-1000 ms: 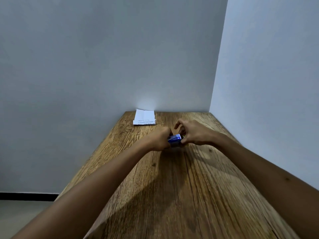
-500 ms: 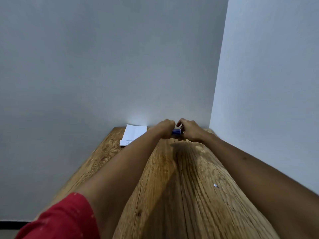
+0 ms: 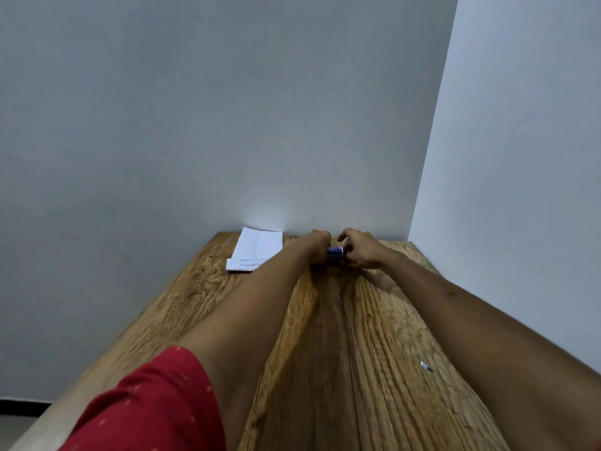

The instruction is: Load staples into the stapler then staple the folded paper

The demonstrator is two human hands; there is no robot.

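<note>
A small blue stapler (image 3: 335, 251) shows between my two hands near the far end of the wooden table (image 3: 357, 336). My left hand (image 3: 314, 245) is closed around its left end. My right hand (image 3: 359, 248) grips its right end, fingers curled over the top. Most of the stapler is hidden by the hands. The folded white paper (image 3: 257, 249) with printed text lies flat to the left of my left hand, against the back wall; my left forearm covers its near right corner. A small metallic piece, likely staples (image 3: 424, 365), lies on the table near my right forearm.
Grey walls close the table at the back and along the right side. The table's left edge drops to the floor. A red sleeve (image 3: 146, 408) covers my left upper arm at the bottom of the view.
Both hands stay on the stapler and have moved toward the back wall. The view has tipped, so the paper now sits left of the hands and the small metal piece shows.
</note>
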